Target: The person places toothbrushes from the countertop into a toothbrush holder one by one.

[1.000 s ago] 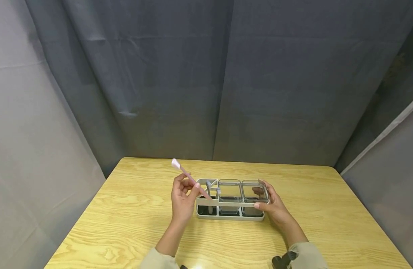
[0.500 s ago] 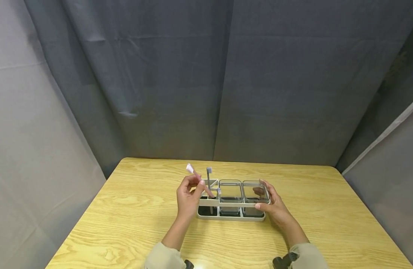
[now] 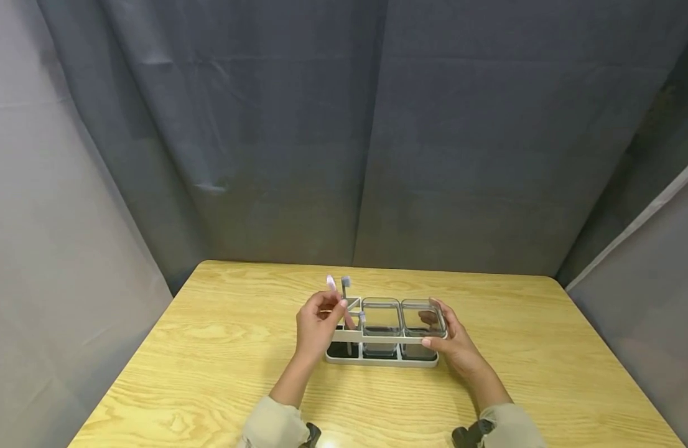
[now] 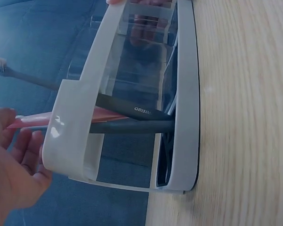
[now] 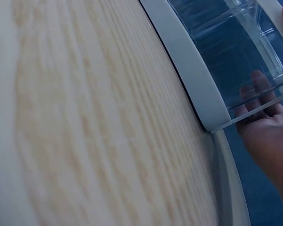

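Between thumb and fingers, my left hand (image 3: 315,325) pinches a pink toothbrush (image 3: 330,283) by its handle, head up. The lower handle (image 4: 108,114) passes down inside the left section of a white toothbrush rack (image 3: 346,336). Two dark grey toothbrushes share that section. One grey toothbrush (image 3: 346,282) stands with its head raised behind my fingers; the other toothbrush's head (image 3: 362,317) sits lower, near the divider. My right hand (image 3: 461,347) grips the rack's right end, thumb on the front rail and fingers behind a clear cup (image 3: 423,303).
A second clear cup (image 3: 381,301) fills the rack's middle section. The rack stands on a wood-grain table (image 3: 187,361). Grey curtains (image 3: 277,155) hang behind the table and at both sides.
My left hand has moved right with the pink toothbrush, which has become more upright and sunk lower into the rack. One grey toothbrush now stands more upright. The right hand keeps its grip.
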`<state>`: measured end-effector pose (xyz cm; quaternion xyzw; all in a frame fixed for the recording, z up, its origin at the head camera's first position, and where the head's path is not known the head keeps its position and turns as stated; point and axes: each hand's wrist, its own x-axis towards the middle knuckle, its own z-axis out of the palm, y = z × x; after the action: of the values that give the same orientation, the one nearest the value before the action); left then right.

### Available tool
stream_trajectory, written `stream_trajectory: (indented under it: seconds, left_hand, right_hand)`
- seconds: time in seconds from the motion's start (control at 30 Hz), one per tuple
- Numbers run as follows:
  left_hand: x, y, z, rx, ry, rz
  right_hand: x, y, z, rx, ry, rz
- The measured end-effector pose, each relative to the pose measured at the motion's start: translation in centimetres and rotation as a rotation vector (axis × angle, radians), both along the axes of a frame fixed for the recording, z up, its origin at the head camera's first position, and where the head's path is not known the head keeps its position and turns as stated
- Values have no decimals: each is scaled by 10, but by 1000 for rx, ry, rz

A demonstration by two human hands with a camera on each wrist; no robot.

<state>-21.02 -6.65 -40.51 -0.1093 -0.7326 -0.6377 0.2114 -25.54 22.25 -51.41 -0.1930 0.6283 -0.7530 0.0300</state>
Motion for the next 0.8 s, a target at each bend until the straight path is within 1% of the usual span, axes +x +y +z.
stream_trajectory:
  seconds: [0.13,0.2,0.27,0.37,0.43,0.47,0.67,0.8]
  left_hand:
    - [-2,1,2,-41,26,11]
    - [-4,2,2,-59,66,15]
    - [-10,1,-4,-71,98,22]
    - [-19,0,-15,-92,122,27]
    - [-24,-1,-22,-114,115,26]
    - [-25,-1,-24,-131,116,24]
    - [-27,1,-27,-244,111,26]
    - [-26,1,-29,-281,84,27]
  right_hand:
    - [0,-1,0,6,-1,-16]
    - [1,-1,0,11,-2,-20]
    - [1,-1,0,14,1,-21]
    - [1,-2,0,18,-1,-23]
    - [1,-1,-1,23,1,-27]
    - [1,-1,-1,27,3,-29]
    - [1,-2,0,16,5,-24]
    - [1,-2,-2,4,11,-15]
